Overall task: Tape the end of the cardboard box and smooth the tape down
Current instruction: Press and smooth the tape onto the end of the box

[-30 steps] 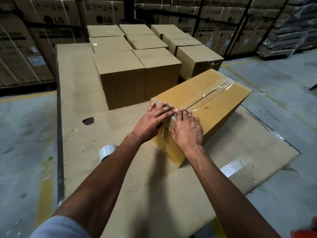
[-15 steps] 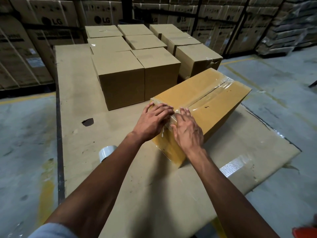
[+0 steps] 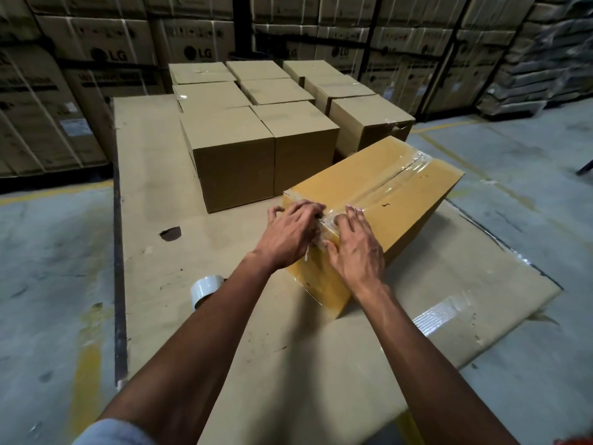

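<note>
A yellow-brown cardboard box (image 3: 398,200) lies at an angle on a flattened cardboard sheet (image 3: 288,364). Clear tape (image 3: 396,175) runs along its top seam and wrinkles over the near end. My left hand (image 3: 290,234) rests on the near top corner, fingers slightly curled over the edge. Beside it, my right hand (image 3: 356,248) lies flat with spread fingers on the top and near end. Both palms press on the crinkled tape end between them. Neither hand holds anything. A roll of clear tape (image 3: 205,288) stands on the sheet to the left, partly behind my left forearm.
Several sealed plain boxes (image 3: 234,155) stand in rows just behind the taped box. Tall stacks of printed cartons (image 3: 106,53) line the back wall. Bare concrete floor (image 3: 48,268) lies on both sides of the sheet. A strip of old tape (image 3: 436,314) sticks to the sheet at right.
My left fingers have curled and pulled back a little toward the box's near edge. My right fingers have spread and slid slightly forward on the top. The box has not moved.
</note>
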### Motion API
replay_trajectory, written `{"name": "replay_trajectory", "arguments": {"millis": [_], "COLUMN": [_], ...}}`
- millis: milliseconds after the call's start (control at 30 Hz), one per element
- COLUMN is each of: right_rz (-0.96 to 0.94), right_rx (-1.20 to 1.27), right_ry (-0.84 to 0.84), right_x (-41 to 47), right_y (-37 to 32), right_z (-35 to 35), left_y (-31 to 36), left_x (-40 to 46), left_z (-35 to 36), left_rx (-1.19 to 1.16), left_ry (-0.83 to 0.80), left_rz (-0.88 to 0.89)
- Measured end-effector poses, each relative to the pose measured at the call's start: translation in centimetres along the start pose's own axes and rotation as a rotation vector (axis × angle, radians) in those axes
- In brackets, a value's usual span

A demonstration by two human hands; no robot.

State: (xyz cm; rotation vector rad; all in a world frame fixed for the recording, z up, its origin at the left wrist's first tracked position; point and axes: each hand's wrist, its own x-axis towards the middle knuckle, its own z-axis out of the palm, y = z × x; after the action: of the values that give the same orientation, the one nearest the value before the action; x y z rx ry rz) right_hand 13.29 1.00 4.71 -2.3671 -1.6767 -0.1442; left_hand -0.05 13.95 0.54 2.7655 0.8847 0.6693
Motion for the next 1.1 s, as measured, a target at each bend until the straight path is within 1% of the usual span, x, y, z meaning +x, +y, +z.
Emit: {"name": "replay_trajectory", "arguments": {"millis": [100,200,300,433,600,767,933,1100], "right_rz": [0.009,-0.022,-0.003,0.045,0.021,-0.021,-0.029,-0.019], "right_rx": [-0.033,-0.127,-0.175,-0.130,-0.149,-0.179,-0.179,-0.196], "right_ry": [-0.050,-0.094,-0.132,-0.118,-0.111,-0.141,-0.104,-0.108], "right_x": [0.5,0.7,1.1,1.1,0.9,1.0,1.0,1.1], "right_y": [0.1,0.4,0.3,0.1,-0.2,0.0,0.3,0.1], "right_z": [0.3,0.6,0.6,0.8,0.7,0.9,1.0,1.4], "left_y": [-0.2,-0.5,-0.6,-0.4,-0.9,-1.6,-1.5,-1.3], "left_x": [0.0,0.0,0.2,0.2,0.1,-0.4,-0.1,-0.1], "left_z": [0.0,0.2,0.5,0.4,0.8,1.4,1.3,1.1], "left_rx": [0.019,0.088,0.139,0.115,0.054,0.057,0.056,0.115], "left_ry": [0.001,0.000,-0.034,-0.024,0.048,0.009,0.019,0.011], "left_rz": [0.010,0.053,0.075,0.094,0.094,0.131,0.165,0.129]}}
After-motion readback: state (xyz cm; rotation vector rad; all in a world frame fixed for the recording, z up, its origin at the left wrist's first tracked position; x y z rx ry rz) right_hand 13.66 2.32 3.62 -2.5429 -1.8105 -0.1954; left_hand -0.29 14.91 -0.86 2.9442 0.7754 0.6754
